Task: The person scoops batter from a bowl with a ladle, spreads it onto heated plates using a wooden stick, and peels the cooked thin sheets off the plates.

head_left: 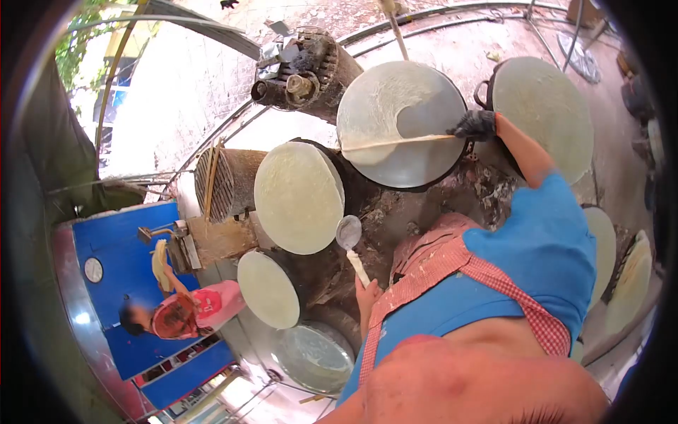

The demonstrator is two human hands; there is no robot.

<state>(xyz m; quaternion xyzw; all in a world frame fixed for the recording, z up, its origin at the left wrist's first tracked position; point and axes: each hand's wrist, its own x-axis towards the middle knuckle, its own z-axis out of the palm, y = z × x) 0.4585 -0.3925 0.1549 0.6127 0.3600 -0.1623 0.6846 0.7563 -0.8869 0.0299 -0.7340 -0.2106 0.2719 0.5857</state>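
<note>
My right hand [474,126], in a dark glove, is closed on one end of a long thin pale strip [399,144], perhaps a stick. The strip crosses a large round griddle [409,168]. Pale batter [374,95] covers the griddle's upper and left parts, while grey metal shows in the middle. Lower down, my bare left hand [368,293] grips the pale handle of a ladle [349,233], whose round bowl points up. Left of the ladle, a pale round sheet [299,198] covers another griddle.
Another coated griddle [542,116] stands at upper right, a smaller one [268,290] at lower left. A metal basin [313,357] lies below it. A sooty cylindrical stove [311,71] is at the top. Another person [187,314] stands left by a blue panel [113,247].
</note>
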